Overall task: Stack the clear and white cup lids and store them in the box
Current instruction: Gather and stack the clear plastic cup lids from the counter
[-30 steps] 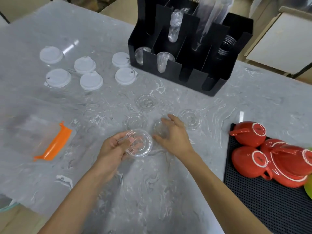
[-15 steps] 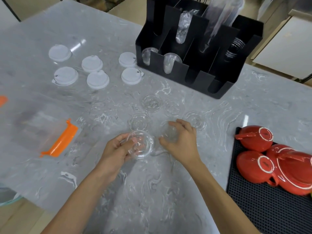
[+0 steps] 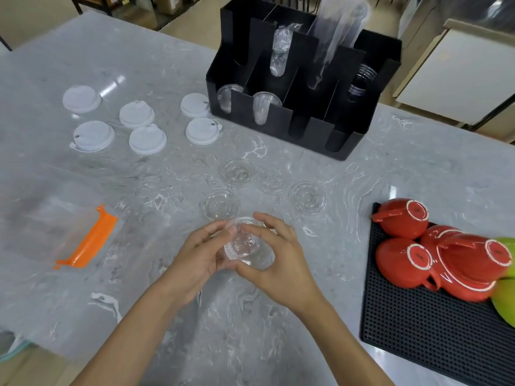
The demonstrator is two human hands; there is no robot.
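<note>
Grey marble counter [image 3: 278,330], lids being nested by hand.

Left hand [image 3: 199,259] and right hand [image 3: 274,260] cupped low over the counter, fingers curled round clear lids [image 3: 246,247], probably to seat one in another. Beyond, loose clear lids [image 3: 237,171], then white lids [image 3: 147,139]; farthest, black box [image 3: 312,126], waiting for finished stacks.

Bare forearms, bare hands [image 3: 239,257], no sleeves

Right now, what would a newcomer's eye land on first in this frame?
Both hands, the left hand and right hand, meet at the centre front around clear plastic cup lids. Behind stands the black compartmented organiser box, six white round lids to its left. Glossy red ceramic cups lie at the right.
</note>
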